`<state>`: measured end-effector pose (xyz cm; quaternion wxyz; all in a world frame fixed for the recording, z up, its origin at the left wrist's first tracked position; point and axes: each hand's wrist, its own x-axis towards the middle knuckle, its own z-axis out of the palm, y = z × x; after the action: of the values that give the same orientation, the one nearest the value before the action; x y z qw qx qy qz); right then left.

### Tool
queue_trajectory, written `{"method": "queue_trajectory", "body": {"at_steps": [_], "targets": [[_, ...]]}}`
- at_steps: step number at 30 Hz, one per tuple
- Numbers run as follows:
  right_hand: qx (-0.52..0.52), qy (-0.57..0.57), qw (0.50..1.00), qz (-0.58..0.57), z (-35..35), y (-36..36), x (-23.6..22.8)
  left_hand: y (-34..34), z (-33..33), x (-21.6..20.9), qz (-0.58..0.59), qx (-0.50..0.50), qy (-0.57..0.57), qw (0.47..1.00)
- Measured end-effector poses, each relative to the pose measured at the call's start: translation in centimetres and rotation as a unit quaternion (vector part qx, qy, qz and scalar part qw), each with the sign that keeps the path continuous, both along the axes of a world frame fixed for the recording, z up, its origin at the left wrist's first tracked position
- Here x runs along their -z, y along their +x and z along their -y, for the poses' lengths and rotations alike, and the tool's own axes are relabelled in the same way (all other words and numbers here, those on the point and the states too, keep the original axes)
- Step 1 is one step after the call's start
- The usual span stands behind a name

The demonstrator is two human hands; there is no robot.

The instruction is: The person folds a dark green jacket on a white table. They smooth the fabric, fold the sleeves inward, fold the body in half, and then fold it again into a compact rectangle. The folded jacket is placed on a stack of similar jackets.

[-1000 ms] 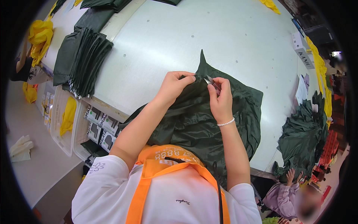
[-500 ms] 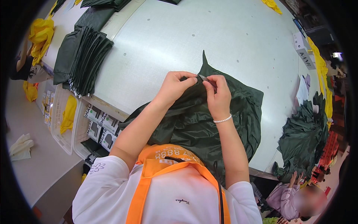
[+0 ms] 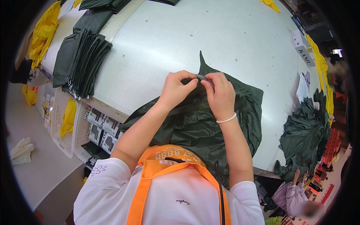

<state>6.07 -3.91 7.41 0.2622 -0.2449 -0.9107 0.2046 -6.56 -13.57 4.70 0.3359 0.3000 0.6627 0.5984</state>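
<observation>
A dark green, thin and shiny garment [image 3: 187,123] lies crumpled over the table's near edge in front of me, one pointed corner sticking up at its far side. My left hand [image 3: 179,88] pinches its far edge between thumb and fingers. Close on the right, my right hand [image 3: 220,93], with a beaded bracelet at the wrist, grips the same edge. Between the fingertips of both hands a short greyish strip [image 3: 201,77] of the edge shows. What lies under the fingers is hidden.
A stack of folded dark green garments [image 3: 82,60] stands at left. Below it hangs a white basket [image 3: 77,131] with printed packages. A crumpled green heap [image 3: 305,131] lies at right, beside a co-worker's hands [image 3: 300,176]. A white box [image 3: 303,47] stands at the far right.
My right hand has turned a little, its back now more toward me, and the greyish strip between my hands shows flatter. The garment is nearly where it was. The yellow cloth at far left has moved.
</observation>
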Motion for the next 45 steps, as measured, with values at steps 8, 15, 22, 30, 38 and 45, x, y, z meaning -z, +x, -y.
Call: {"method": "queue_trajectory", "body": {"at_steps": [8, 15, 22, 30, 38, 45], "targets": [[-0.096, -0.219, 0.969, -0.065, -1.9, -3.3, -3.1, 0.7, 0.1, -0.6, -0.084, 0.007, 0.002, 0.996], [-0.065, -0.227, 0.961, 0.145, -2.7, -1.3, -4.7, 0.6, 0.7, 0.3, -0.141, -0.089, 0.031, 0.986], [-0.071, -0.111, 0.990, 0.056, -1.7, -0.8, -1.9, 1.5, 0.4, 0.1, -0.171, -0.042, 0.053, 0.983], [0.378, -0.092, 0.906, -0.169, -11.3, 10.7, 7.0, -3.3, -0.4, 4.1, -0.147, -0.065, -0.047, 0.986], [0.537, -0.205, 0.815, 0.067, -15.2, 26.4, 15.7, 1.8, -9.7, 1.3, -0.407, 0.063, 0.024, 0.911], [0.334, -0.364, 0.827, -0.268, -13.0, 24.6, 11.8, 14.2, -21.0, 0.4, -0.398, 0.319, 0.123, 0.852]]}}
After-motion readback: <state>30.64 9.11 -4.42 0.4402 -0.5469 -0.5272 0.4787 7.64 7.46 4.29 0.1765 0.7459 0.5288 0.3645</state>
